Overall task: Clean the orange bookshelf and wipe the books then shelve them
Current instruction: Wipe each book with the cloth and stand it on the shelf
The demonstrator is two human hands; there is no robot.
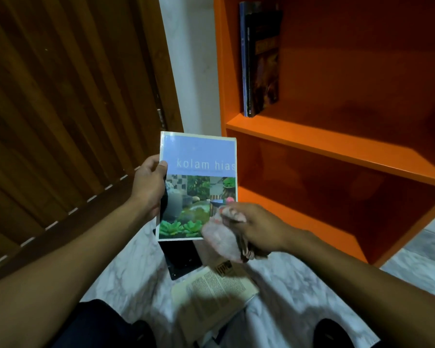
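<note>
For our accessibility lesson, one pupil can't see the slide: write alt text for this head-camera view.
A person's left hand holds up a book titled "kolam hias" while the right hand presses a pale cloth to its lower corner. An orange bookshelf stands at right with a few books upright on one shelf; more books lie on the marble floor below.

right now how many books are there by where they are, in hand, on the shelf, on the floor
In hand: 1, the kolam hias book, held by the left hand while the right hand wipes it with a pink cloth.
On the orange bookshelf: 2 upright books, as far as the spines show.
On the floor: 2, a black book and a cream book.
Total: 5
</note>
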